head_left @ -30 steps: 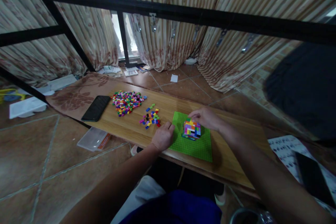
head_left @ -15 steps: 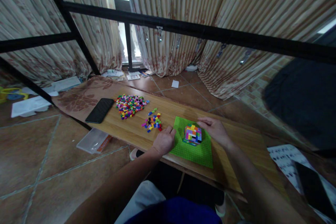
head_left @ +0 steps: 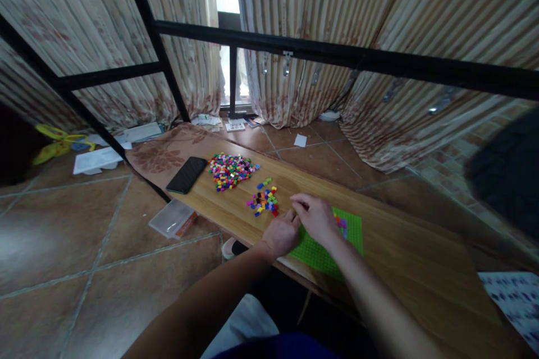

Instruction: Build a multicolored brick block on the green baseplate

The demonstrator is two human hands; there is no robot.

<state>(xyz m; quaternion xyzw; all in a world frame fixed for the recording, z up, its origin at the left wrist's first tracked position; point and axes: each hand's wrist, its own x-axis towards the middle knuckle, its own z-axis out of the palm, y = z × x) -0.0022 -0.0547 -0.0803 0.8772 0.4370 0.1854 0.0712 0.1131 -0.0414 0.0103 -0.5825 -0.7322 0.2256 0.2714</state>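
My left hand point(head_left: 281, 235) rests at the left edge of the green studded baseplate point(head_left: 315, 257), its fingers curled and closed. Just above it, my right hand point(head_left: 316, 217) reaches across the plate with thumb and forefinger pinched, so the fingertips of both hands meet. Whatever lies between those fingers is too small to make out. Behind my right hand the multicoloured toy brick structure point(head_left: 343, 227) on the plate is mostly hidden. Left of the hands lies a small scatter of loose toy bricks point(head_left: 264, 201).
A larger pile of toy bricks point(head_left: 231, 171) and a black phone point(head_left: 187, 174) lie farther left on the wooden table point(head_left: 404, 252). Below the table's edge, a clear plastic box point(head_left: 172, 219) sits on the tiled floor. A black metal frame point(head_left: 261, 38) crosses before the curtains.
My right hand has moved left from beside the brick structure to meet my left hand, now covering much of the structure. The camera view has turned left.
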